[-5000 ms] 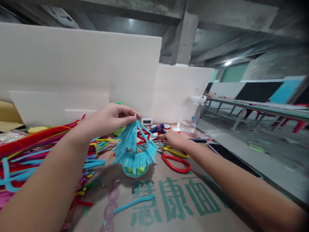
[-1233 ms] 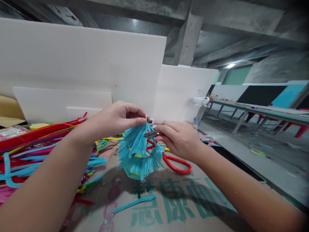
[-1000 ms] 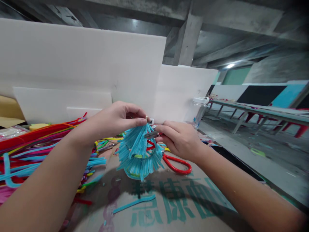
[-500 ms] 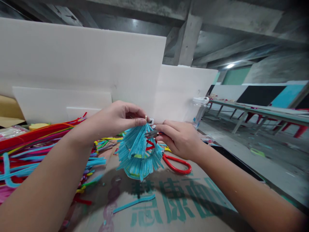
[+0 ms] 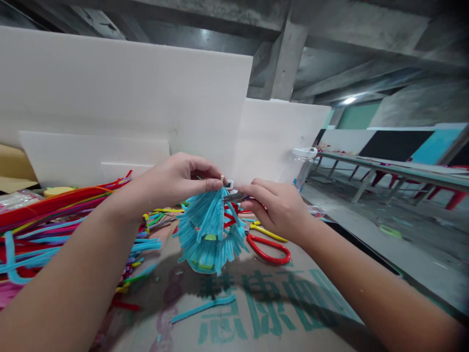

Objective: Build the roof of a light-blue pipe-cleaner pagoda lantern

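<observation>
My left hand (image 5: 186,176) pinches the top of a tiered, cone-shaped craft piece (image 5: 208,215) covered in blue pipe-cleaner strips. The piece is held up over the cardboard, and bits of green and red show between its strips. A small pale stub and a white clip-like part (image 5: 228,185) stick out by my left fingertips. My right hand (image 5: 276,203) is closed on small metal-jawed pliers (image 5: 235,197), whose tip points left at the upper right side of the craft piece. My right fingers hide most of the handles.
Red-handled scissors (image 5: 269,249) and a yellow strip (image 5: 270,232) lie right of the craft piece. One blue pipe cleaner (image 5: 203,309) lies on the printed cardboard (image 5: 286,303). Coloured pipe cleaners (image 5: 54,220) heap at left. White boards (image 5: 120,88) and a bottle (image 5: 298,166) stand behind.
My right hand and the pliers have shifted slightly up and right, uncovering more of the yellow strip. The craft piece has turned a little in my left hand, which stays in place.
</observation>
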`<state>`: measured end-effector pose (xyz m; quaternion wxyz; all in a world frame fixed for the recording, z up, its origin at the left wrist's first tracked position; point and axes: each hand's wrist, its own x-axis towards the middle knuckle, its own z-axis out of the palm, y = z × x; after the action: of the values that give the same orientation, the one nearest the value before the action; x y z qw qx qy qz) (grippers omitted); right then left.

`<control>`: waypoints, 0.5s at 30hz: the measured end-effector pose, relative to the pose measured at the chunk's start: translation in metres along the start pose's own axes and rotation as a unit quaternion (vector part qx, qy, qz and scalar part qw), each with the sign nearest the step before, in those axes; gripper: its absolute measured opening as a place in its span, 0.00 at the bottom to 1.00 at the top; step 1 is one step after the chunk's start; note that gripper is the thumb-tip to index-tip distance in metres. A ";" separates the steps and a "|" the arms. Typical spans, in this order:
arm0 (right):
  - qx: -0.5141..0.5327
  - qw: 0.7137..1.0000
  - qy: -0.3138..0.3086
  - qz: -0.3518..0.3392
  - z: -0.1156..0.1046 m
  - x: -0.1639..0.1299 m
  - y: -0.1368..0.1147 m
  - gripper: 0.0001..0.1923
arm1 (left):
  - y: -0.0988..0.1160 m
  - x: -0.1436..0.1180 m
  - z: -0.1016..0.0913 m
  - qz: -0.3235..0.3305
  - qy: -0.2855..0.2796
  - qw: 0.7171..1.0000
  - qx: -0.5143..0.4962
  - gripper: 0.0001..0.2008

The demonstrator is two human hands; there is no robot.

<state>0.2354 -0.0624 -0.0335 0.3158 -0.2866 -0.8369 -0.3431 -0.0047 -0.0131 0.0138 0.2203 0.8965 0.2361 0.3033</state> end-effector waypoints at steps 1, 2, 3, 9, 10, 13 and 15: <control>-0.004 1.000 -0.007 0.000 0.000 0.000 0.000 0.15 | 0.000 0.000 0.000 -0.001 0.002 1.000 0.001 0.09; -0.006 1.000 -0.014 0.000 -0.001 0.001 0.000 0.15 | 0.000 0.000 0.000 -0.001 0.003 1.000 0.001 0.09; -0.004 1.000 -0.018 0.002 -0.001 0.001 0.000 0.16 | 0.000 0.000 0.000 -0.002 0.005 1.000 -0.002 0.09; 0.028 0.999 -0.032 0.009 0.000 -0.001 -0.001 0.15 | 0.001 0.000 0.001 0.006 -0.001 1.000 0.000 0.09; 0.030 0.999 -0.033 0.010 0.000 -0.001 -0.001 0.15 | 0.001 0.000 0.002 0.007 -0.001 1.000 0.001 0.09; 0.032 0.999 -0.032 0.010 0.000 0.000 -0.001 0.15 | 0.002 0.000 0.002 0.011 -0.003 1.000 0.002 0.09; 0.031 0.999 -0.031 0.009 0.000 0.001 -0.001 0.15 | 0.002 0.000 0.002 0.013 -0.004 1.000 0.002 0.09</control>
<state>0.2339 -0.0631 -0.0335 0.3017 -0.2942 -0.8541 -0.3049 -0.0032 -0.0155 0.0139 0.2150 0.9013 0.2239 0.3022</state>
